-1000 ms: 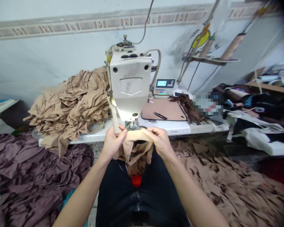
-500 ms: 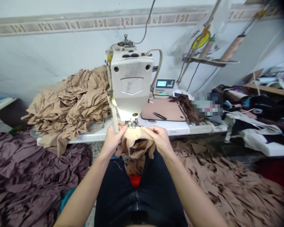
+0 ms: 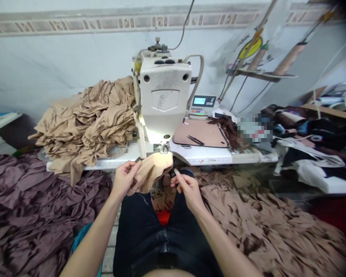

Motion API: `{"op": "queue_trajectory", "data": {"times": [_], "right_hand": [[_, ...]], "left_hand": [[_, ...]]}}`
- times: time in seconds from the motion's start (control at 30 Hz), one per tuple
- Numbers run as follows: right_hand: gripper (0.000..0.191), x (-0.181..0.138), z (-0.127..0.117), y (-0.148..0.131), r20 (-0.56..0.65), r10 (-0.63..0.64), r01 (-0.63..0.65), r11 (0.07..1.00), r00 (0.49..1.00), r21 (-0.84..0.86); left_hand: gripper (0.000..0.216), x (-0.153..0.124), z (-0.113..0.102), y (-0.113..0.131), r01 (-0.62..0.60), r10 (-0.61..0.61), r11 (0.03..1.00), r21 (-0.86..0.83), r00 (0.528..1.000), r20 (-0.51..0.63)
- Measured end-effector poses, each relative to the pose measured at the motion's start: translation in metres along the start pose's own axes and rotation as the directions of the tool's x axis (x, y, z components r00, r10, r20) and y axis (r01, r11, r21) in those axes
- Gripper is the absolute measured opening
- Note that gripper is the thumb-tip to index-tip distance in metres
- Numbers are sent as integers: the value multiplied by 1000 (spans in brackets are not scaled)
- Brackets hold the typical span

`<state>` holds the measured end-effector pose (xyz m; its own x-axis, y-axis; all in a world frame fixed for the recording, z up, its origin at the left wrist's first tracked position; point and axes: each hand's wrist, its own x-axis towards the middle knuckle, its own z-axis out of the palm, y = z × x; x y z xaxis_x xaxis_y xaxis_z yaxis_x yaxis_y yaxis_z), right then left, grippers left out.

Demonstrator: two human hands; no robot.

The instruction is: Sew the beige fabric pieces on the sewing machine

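A beige fabric piece (image 3: 150, 173) hangs at the front edge of the sewing machine (image 3: 165, 92), its lit upper end beneath the presser foot (image 3: 163, 148). My left hand (image 3: 125, 179) pinches the left side of this cloth between thumb and fingers. Just right of the cloth is my right hand (image 3: 188, 188), apart from it, with half-curled fingers and fingertips slightly separated. I see nothing between them. The folds hide the cloth's underside.
Beige garments (image 3: 86, 123) are heaped left of the machine. Black thread snips (image 3: 195, 140) lie on a pink pad (image 3: 202, 132) beside the control panel (image 3: 202, 105). Thread cones (image 3: 290, 59) stand at upper right. Purple cloth (image 3: 40, 215) and brown cloth (image 3: 265, 215) flank my legs.
My right hand has let go of the cloth and moved slightly down. My left hand has shifted left and down, drawing the cloth leftward. The view has tilted a little.
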<state>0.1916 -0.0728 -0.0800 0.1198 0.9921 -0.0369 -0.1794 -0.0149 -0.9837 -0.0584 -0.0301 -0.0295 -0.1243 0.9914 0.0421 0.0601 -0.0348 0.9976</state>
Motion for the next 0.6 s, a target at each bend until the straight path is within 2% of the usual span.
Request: {"op": "queue_trajectory", "data": {"times": [0.13,0.27,0.3,0.37,0.43,0.5,0.57,0.6], "right_hand": [[55,0,22,-8,174,11,-7,1000,985,-21],[55,-6,39,-21,201,-39,38,999,979,8],[51,-9,40,-24,193,-52,51,999,980,11],[45,-16,37,-32,177,-49,53,998,983,-21],[50,-22,29,-41,231,8,17,994,973,-109],[52,-25,18,-52,388,73,25,970,919,-242],[48,-27,9,-64,552,124,152,891,825,-428],[45,-28,7,-71,602,152,247,813,784,-527]], "left_hand": [[49,-11,18,-5,56,-55,995,-82,998,11],[51,-24,24,-17,77,-72,991,-113,996,47],[50,-28,22,-19,69,-61,992,-107,995,82],[49,-36,14,-22,37,-18,996,-78,973,229],[47,-41,6,-22,-16,33,999,-47,912,409],[40,-44,0,-20,-67,66,998,-15,874,481],[31,-44,1,-18,-89,67,996,30,895,441],[28,-44,5,-17,-81,51,995,52,904,424]]}}
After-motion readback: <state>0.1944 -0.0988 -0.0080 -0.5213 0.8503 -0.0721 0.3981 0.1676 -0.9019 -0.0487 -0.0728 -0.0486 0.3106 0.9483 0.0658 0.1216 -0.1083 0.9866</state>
